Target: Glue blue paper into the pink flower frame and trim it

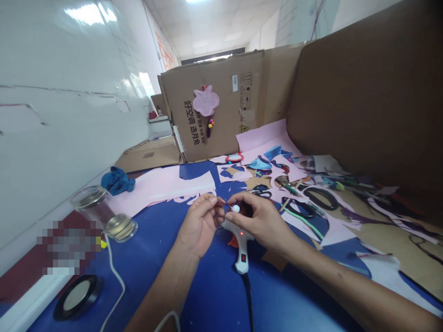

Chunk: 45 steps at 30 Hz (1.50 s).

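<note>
Over the middle of the blue table, my right hand (258, 214) pinches a small round whitish bead (235, 208) between thumb and fingers. Close on its left, my left hand (202, 219) has its fingertips closed on a thin dark strand (225, 203) that runs toward the bead. Whether the strand passes through the bead is too small to tell. Beneath both hands lies a white hot glue gun (242, 260) with a red light lit and its black cord trailing toward me. Part of an orange piece (233, 241) shows beside the gun; my hands hide the gun's front.
Pink felt scraps (166, 184), scissors (261, 191) and black tape rings (320, 197) lie at the back and right. A glass jar (92, 203) stands left, near a blue cloth (117, 180). Cardboard (221, 120) walls the back, with a pink felt ornament (206, 102) hung on it.
</note>
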Motion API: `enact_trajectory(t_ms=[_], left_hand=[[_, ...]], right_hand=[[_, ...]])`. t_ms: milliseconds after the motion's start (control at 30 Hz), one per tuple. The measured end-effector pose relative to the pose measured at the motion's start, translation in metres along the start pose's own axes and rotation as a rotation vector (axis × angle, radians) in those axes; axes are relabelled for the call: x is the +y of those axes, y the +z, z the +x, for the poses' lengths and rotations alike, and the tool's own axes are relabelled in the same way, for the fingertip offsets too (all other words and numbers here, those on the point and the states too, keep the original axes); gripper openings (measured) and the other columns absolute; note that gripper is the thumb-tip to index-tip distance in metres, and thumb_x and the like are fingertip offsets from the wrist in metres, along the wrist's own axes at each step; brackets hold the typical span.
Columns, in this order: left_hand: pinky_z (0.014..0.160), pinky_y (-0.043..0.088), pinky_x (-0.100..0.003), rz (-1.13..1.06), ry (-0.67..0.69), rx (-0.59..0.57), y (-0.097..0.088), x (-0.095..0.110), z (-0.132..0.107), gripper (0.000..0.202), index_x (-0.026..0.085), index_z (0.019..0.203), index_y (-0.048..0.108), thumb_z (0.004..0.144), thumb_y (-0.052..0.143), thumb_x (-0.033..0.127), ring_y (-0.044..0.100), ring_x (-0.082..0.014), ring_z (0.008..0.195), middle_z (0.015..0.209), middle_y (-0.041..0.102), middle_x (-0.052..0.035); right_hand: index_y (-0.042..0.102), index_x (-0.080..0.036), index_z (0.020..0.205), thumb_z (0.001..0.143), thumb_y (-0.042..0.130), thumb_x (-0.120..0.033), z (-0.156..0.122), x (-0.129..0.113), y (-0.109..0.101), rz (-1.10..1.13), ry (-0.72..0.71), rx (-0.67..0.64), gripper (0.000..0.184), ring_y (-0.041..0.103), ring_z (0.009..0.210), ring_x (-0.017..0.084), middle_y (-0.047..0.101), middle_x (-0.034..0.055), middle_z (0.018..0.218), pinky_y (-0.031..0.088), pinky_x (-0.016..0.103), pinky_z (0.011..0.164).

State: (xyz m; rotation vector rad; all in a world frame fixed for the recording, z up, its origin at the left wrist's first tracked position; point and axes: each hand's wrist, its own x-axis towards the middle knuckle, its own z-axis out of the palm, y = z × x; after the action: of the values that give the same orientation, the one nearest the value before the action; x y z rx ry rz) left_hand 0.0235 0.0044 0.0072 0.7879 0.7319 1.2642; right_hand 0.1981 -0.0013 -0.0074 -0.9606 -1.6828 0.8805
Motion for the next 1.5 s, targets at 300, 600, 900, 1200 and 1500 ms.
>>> enact_trajectory(t_ms=[300,600,900,1200,1500], left_hand=[[0.054,0.046,-0.02,-0.016,0.005,0.027,0.0028,0.0006,-0.0007,0.023,0.015,0.076,0.066,0.069,0.086,0.025,0.058,-0.0095,0.06,0.076,0.068,-0.0011],[0.055,0.045,-0.021,0.066,0.108,0.021,0.0033,0.0002,-0.0019,0.021,0.014,0.075,0.068,0.07,0.085,0.026,0.058,-0.0101,0.063,0.08,0.07,-0.0031],[0.053,0.041,-0.02,0.266,0.246,-0.02,0.0081,0.0066,-0.0072,0.016,0.017,0.074,0.065,0.077,0.078,0.026,0.056,-0.0092,0.058,0.08,0.071,-0.0031],[0.05,0.037,-0.019,0.356,0.282,-0.055,0.0056,0.0067,-0.0077,0.014,0.016,0.073,0.065,0.079,0.074,0.023,0.048,-0.0067,0.057,0.086,0.068,-0.0022],[0.048,0.036,-0.018,0.359,0.211,-0.076,0.0079,0.0094,-0.0096,0.016,0.016,0.071,0.065,0.077,0.076,0.025,0.046,-0.0053,0.056,0.095,0.067,-0.0039]], right_hand=[[0.071,-0.022,0.099,0.086,0.077,-0.03,0.0007,0.0003,-0.0006,0.037,0.04,0.007,0.017,0.06,0.068,0.015,0.068,-0.0025,0.077,0.046,0.026,0.061],[0.07,-0.021,0.097,0.085,0.079,-0.037,0.0039,-0.0005,-0.0008,0.099,0.084,-0.001,0.022,0.058,0.07,0.016,0.069,-0.0004,0.083,0.046,0.027,0.062],[0.068,-0.021,0.099,0.083,0.083,-0.029,0.003,0.0004,0.0014,0.307,0.099,-0.153,0.023,0.063,0.081,0.016,0.071,0.0011,0.095,0.05,0.029,0.073],[0.07,-0.02,0.096,0.084,0.083,-0.036,0.0029,0.006,0.0023,0.385,0.17,-0.213,0.024,0.059,0.071,0.014,0.068,0.0005,0.085,0.047,0.029,0.066],[0.075,-0.021,0.098,0.087,0.079,-0.038,0.0028,0.0031,0.0013,0.456,0.172,-0.245,0.022,0.062,0.074,0.015,0.074,0.0025,0.089,0.047,0.029,0.068]])
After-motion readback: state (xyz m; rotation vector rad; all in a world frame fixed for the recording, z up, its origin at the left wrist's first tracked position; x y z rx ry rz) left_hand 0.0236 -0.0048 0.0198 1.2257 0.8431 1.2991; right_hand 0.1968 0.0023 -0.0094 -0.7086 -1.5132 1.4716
